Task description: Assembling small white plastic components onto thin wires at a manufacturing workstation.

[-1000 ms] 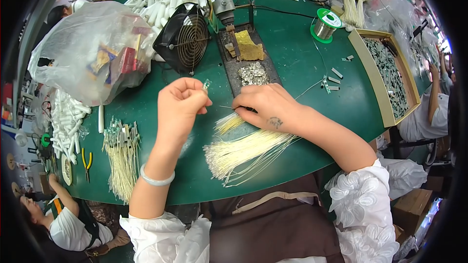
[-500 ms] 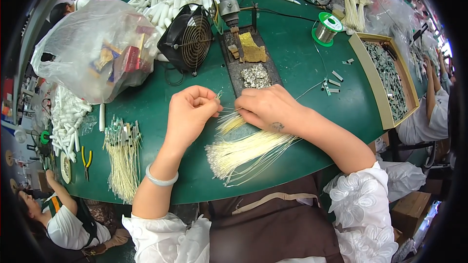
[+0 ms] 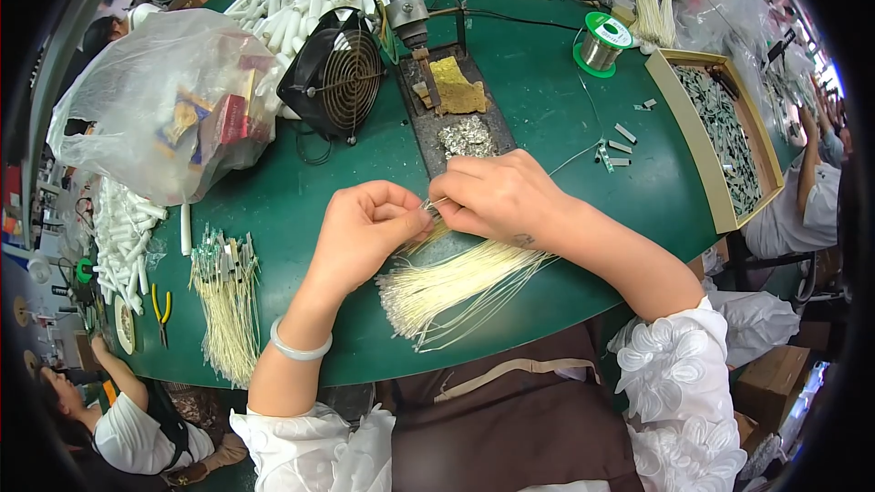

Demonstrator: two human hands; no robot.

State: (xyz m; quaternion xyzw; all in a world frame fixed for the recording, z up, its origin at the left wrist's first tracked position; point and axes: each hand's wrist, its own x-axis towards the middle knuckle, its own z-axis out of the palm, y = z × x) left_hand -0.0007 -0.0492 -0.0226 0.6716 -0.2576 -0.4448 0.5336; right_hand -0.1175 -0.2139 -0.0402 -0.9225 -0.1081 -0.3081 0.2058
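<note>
My left hand (image 3: 375,230) and my right hand (image 3: 501,200) meet over the table's middle, fingertips almost touching. Thin pale wires (image 3: 436,204) run between them; both hands pinch these, and the exact ends are hidden by the fingers. Under my right hand and wrist lies a bundle of cream wires (image 3: 456,284) with whitish tips toward the left. Just beyond my fingers, a pile of silvery solder bits (image 3: 467,138) rests on a dark soldering stand (image 3: 427,144). A soldering iron (image 3: 408,18) points down above a yellow sponge (image 3: 458,88) on that stand.
A black fan (image 3: 335,82) and a plastic bag (image 3: 164,109) stand left of the stand. Wired boards (image 3: 224,296) and yellow-handled pliers (image 3: 161,314) lie at left. Rightward are a solder spool (image 3: 602,44), loose small boards (image 3: 622,133) and a cardboard box (image 3: 700,164) of boards.
My left hand has moved right toward my right hand, closing the gap between the fingertips. My right hand has shifted slightly left. The whole view has also shifted a little.
</note>
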